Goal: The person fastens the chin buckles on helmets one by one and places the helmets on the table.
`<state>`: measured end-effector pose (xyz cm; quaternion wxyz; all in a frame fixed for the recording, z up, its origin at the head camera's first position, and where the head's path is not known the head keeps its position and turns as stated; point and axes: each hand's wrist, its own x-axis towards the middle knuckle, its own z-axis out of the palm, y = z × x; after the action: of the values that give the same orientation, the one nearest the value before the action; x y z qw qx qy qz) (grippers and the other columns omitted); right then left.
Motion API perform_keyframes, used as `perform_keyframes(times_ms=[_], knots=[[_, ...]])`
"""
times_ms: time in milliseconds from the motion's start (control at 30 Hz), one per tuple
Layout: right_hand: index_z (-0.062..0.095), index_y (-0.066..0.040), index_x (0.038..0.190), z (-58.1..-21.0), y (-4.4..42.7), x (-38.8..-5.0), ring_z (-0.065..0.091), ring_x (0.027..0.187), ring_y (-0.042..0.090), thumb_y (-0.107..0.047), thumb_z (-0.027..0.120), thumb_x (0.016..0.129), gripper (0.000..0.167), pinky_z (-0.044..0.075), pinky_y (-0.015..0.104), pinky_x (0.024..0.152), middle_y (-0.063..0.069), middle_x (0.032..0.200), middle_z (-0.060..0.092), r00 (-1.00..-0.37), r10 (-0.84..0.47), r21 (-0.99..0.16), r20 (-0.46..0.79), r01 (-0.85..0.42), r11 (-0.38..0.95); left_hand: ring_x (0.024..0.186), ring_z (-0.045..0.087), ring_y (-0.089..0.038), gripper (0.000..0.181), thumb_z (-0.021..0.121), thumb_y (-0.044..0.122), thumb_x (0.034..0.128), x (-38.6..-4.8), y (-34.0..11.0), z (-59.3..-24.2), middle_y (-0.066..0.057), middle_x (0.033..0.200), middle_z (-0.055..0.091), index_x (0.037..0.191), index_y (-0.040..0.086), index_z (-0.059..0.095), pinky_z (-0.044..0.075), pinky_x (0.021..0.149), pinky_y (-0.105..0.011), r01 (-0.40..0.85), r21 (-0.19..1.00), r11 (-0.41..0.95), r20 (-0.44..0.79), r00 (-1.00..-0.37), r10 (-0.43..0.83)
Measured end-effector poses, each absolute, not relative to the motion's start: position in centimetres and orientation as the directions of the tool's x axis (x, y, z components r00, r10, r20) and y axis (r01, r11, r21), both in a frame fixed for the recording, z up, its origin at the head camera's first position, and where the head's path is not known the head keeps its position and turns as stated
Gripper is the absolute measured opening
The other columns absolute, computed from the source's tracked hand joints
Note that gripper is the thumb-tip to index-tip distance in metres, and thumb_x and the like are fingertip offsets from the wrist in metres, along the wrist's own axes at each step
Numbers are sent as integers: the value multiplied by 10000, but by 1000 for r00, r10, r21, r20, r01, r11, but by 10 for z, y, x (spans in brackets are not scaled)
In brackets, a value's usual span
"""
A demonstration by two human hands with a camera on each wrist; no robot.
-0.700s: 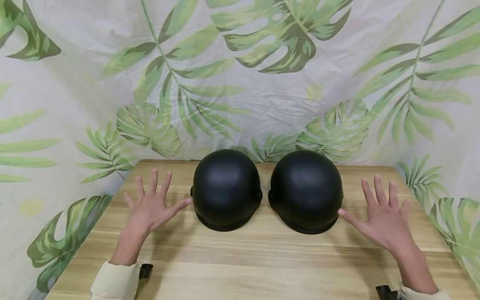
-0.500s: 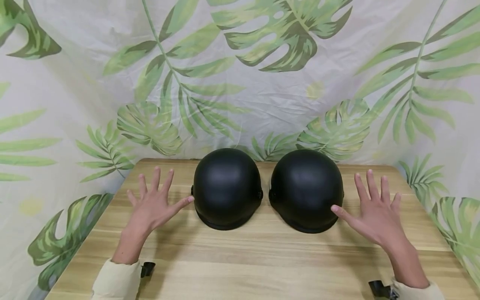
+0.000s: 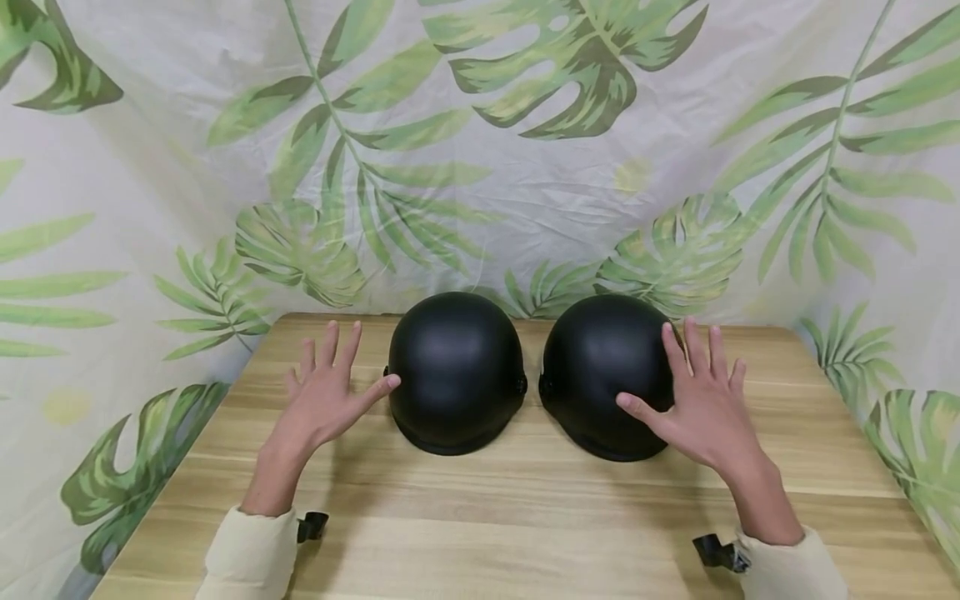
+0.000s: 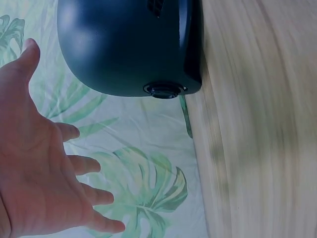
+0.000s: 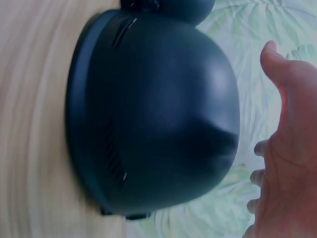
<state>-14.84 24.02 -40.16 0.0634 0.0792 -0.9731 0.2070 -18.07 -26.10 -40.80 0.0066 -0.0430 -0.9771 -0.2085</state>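
Two matte black helmets sit side by side on the wooden table, domes up, with a narrow gap between them. The left helmet (image 3: pixel 456 375) has round side fittings, one of which shows at its rim in the left wrist view. My left hand (image 3: pixel 322 404) hovers to its left, fingers spread, thumb pointing towards the shell. Over the outer edge of the right helmet (image 3: pixel 596 375) hangs my right hand (image 3: pixel 705 412), fingers spread, hiding part of it in the head view. In the right wrist view a gap shows between that hand and the shell. Neither hand holds anything.
The wooden table (image 3: pixel 480 517) runs back to a hanging cloth (image 3: pixel 525 217) printed with green leaves. Black mounts (image 3: pixel 716 552) sit at both wrists, beside the pale sleeves (image 3: pixel 251 550).
My right hand has moved left and forward, from beside the right helmet to over its outer side. My left hand has shifted slightly right and forward. Both helmets stay in place.
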Motion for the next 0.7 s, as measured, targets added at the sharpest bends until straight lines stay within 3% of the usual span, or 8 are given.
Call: perform_keyframes(times_ms=[267, 467, 700], knots=[[8, -187, 1747, -392, 213, -157, -181, 1665, 439, -753, 657, 935, 1183, -69, 833, 1221, 97, 1817, -133, -973, -157, -430, 171, -217, 877, 1624, -41, -606, 1063, 552, 753, 997, -188, -253, -404, -188, 1810, -93, 1746, 272, -28, 53, 1177, -881, 117, 481, 869, 35, -993, 115], [25, -171, 1748, -385, 193, -164, -163, 1676, 409, -757, 665, 926, 1195, -31, 806, 1249, 66, 1818, -134, -970, -172, -451, 171, -232, 862, 1625, 39, -603, 1033, 554, 674, 1034, -196, -246, -402, -239, 1802, -48, 1748, 179, -6, 104, 1221, -828, 171, 515, 840, 54, -984, 167], [-4, -197, 1746, -382, 168, -173, -160, 1685, 365, -757, 676, 919, 1208, -36, 752, 1287, 32, 1818, -141, -963, -194, -474, 185, -261, 841, 1665, -5, -506, 1040, 583, 655, 1033, -205, -237, -402, -173, 1815, -68, 1746, 213, -31, 148, 1249, -796, 184, 606, 774, 39, -979, 202]])
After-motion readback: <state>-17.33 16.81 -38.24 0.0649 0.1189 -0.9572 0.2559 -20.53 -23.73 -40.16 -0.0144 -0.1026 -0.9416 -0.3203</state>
